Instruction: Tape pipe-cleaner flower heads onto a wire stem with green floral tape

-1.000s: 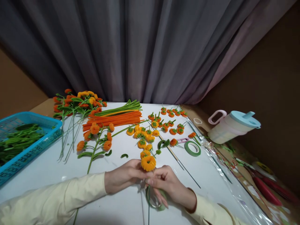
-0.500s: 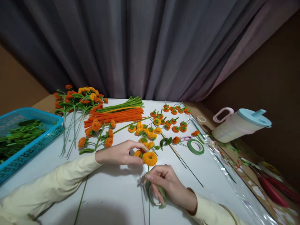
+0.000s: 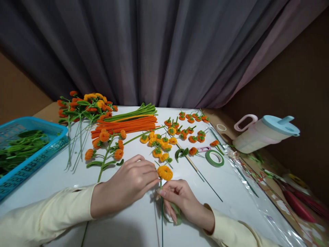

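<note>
A yellow pipe-cleaner flower (image 3: pixel 165 173) stands on a thin green stem, its head tilted toward me. My right hand (image 3: pixel 183 200) pinches that stem between thumb and index finger just below the bloom. In the curled lower fingers of the same hand sits a roll of pale green tape (image 3: pixel 175 212). My left hand (image 3: pixel 131 181) is turned back-up, with fingers drawn together and tips at the flower's left edge; what they grip is hidden. Just beyond lie several loose yellow flower heads (image 3: pixel 159 144) and dark green leaf loops (image 3: pixel 181 153).
Orange flower heads (image 3: pixel 192 139), a green tape roll (image 3: pixel 214 158) and orange pipe cleaners (image 3: pixel 125 127) lie on the white table. A blue basket (image 3: pixel 55 144) of leaves stands left, a flower bunch (image 3: pixel 84 106) behind it. A lidded cup (image 3: pixel 262 135) and red-handled pliers (image 3: pixel 298 206) are right.
My left hand has rolled over and come nearer, fingers now closed at the flower's left side. The second yellow flower by its fingers is out of sight. My right hand keeps its pinch.
</note>
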{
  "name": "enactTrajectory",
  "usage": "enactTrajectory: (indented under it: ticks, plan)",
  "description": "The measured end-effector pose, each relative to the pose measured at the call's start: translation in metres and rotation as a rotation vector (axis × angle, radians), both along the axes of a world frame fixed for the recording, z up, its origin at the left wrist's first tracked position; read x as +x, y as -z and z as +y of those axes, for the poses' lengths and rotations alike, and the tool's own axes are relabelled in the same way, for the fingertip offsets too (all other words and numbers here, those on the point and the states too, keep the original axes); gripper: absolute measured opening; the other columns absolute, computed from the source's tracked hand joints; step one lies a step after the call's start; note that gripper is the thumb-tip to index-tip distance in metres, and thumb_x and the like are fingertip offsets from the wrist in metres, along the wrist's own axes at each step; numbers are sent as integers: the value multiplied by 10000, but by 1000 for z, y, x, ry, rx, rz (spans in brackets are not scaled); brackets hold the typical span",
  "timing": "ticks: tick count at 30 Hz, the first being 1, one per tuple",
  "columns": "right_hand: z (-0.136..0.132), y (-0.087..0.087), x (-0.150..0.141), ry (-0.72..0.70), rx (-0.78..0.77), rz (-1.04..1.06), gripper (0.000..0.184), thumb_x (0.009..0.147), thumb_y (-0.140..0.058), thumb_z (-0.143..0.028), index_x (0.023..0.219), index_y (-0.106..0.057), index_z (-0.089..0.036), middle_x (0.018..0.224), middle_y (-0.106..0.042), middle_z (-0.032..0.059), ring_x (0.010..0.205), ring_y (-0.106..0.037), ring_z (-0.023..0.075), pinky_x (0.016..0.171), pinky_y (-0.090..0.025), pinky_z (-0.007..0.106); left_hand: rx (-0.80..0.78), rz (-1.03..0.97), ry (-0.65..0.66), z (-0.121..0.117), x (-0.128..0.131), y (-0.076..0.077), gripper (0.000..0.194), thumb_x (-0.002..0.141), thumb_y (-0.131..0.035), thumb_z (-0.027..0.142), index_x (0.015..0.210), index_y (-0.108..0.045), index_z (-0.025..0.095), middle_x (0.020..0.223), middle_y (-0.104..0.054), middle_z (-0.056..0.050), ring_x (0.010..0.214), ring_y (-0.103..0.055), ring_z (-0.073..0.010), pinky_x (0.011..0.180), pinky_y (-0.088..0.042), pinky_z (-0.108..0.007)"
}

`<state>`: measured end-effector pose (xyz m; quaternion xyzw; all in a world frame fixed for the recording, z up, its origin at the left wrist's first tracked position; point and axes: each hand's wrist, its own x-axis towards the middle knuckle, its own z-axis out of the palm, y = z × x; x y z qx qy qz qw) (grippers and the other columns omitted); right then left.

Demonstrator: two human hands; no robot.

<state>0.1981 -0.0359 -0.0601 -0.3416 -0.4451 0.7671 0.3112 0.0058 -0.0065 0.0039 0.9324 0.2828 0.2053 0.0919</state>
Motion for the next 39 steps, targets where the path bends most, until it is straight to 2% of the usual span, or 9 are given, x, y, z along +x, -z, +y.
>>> enactTrajectory:
  ticks: [3,7,15,19,23,27,31,35,39]
  plan:
    - [0,1,0,-7,12,-13,409,812,-643,-430,566,-509,-131,414,-541,-27,286,-450,51,281,-274,145,70,-39,25,-4,2,2,216,921,-443,130,852,-648,126,822,-678,-67,768,-592,-181,730,-401,-313]
    - [0,1,0,-40,46,-25,469,836,-608,-445,503,-515,-129,379,-491,-33,289,-425,48,299,-282,155,78,-65,7,-6,5,1,213,907,-456,129,838,-658,136,888,-642,-87,865,-563,-209,734,-425,-323]
    - [0,2,1,-70,117,-59,533,850,-576,-481,450,-506,-135,343,-450,-32,286,-388,47,336,-287,170,-87,-31,-16,-12,11,5,194,873,-467,128,858,-660,122,940,-551,-118,886,-490,-243,727,-440,-368]
    - [0,2,2,-73,119,-59,523,859,-565,-472,463,-508,-136,355,-454,-32,293,-391,46,342,-285,169,-221,-30,-20,-14,11,4,222,877,-447,142,849,-667,131,878,-530,-94,841,-494,-215,721,-444,-344]
    - [0,3,2,-60,113,-49,492,851,-580,-466,490,-504,-140,371,-461,-39,302,-389,46,348,-284,171,-323,-20,-42,-12,9,0,257,913,-424,189,863,-674,152,835,-553,-66,785,-528,-175,702,-439,-284]
    - [0,4,2,-62,118,-50,478,854,-586,-444,497,-507,-136,374,-464,-40,305,-386,44,350,-279,173,-296,-19,-41,-9,7,1,267,923,-409,181,858,-666,147,761,-606,-46,713,-554,-163,655,-411,-267]
    - [0,3,1,-64,102,-38,468,856,-591,-426,501,-512,-131,391,-477,-36,306,-389,40,342,-278,172,-279,-64,-98,-8,3,-1,228,912,-452,198,910,-676,159,793,-670,-42,711,-595,-165,645,-395,-253]
    - [0,0,1,-60,82,-29,459,851,-596,-427,515,-506,-127,411,-484,-35,303,-383,30,330,-264,165,-490,-35,-155,0,-6,-11,172,882,-529,261,853,-685,193,754,-677,5,669,-597,-134,617,-386,-217]
    - [0,0,1,-41,60,-34,402,836,-618,-415,575,-527,-124,424,-492,-46,301,-370,25,324,-246,159,-596,-114,-186,21,-15,-11,223,782,-657,402,842,-631,189,899,-630,-15,878,-573,-180,772,-399,-247]
